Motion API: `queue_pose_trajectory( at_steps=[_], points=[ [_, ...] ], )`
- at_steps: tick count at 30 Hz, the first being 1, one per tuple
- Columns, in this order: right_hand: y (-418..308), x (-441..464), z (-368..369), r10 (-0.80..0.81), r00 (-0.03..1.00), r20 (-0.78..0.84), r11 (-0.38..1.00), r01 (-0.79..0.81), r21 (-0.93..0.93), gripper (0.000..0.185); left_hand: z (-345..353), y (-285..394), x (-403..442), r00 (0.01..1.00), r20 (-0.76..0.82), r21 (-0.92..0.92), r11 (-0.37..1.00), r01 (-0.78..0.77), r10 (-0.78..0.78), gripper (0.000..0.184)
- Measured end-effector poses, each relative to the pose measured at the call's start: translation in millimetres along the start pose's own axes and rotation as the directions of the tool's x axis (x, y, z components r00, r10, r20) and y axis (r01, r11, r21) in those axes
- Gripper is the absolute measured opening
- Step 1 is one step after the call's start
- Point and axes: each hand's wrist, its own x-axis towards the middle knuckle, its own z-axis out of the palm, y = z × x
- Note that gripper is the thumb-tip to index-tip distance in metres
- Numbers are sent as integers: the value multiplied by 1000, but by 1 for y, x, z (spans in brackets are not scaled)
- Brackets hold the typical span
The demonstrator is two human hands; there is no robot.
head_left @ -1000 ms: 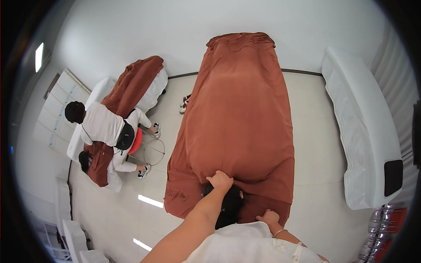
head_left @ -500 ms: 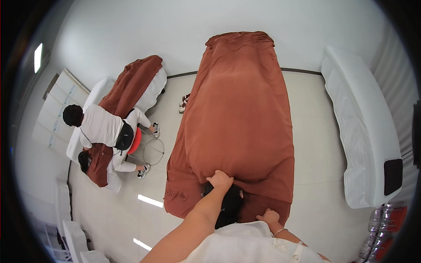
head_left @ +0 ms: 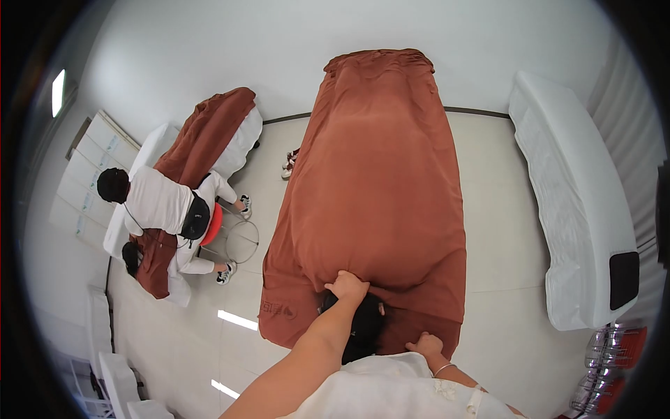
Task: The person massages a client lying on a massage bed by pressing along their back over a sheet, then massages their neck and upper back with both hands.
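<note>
A person lies under a reddish-brown sheet on a bed in the middle, with dark hair showing at the near end. My left hand is closed, its fingers curled against the sheet at the base of the person's neck. What lies under those fingers is hidden. To the right of the head, my right hand rests on the brown cloth with its fingers curled in and nothing visible in them. A thin bracelet is on my right wrist.
At the left, a co-worker in white sits on a red stool over another draped bed. A white-covered bed stands at the right. Shoes lie by the middle bed. Red chairs are stacked at lower right.
The view has shifted very slightly, so the surroundings sit a little further left. Both my hands keep their places on the sheet.
</note>
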Motion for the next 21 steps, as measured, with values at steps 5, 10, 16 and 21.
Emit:
queue_pose_trajectory(
  at_steps=[5, 10, 16, 21],
  points=[
    [2, 4, 5, 24, 1000, -12, 999, -25, -21, 67, 7, -9, 4, 992, -6, 43, 991, -128, 128, 84],
    [3, 1, 4, 0, 1000, -19, 1000, 0, -9, 67, 14, 4, -2, 988, -125, 50, 994, 97, -90, 81],
    [2, 1, 3, 0, 1000, -16, 1000, 0, -2, 67, 9, -3, 5, 999, -29, 15, 999, -41, 42, 81],
    [3, 4, 5, 10, 1000, -25, 1000, -10, 1, 68, 5, -7, 2, 993, 0, 53, 991, -120, 120, 81]
  ],
)
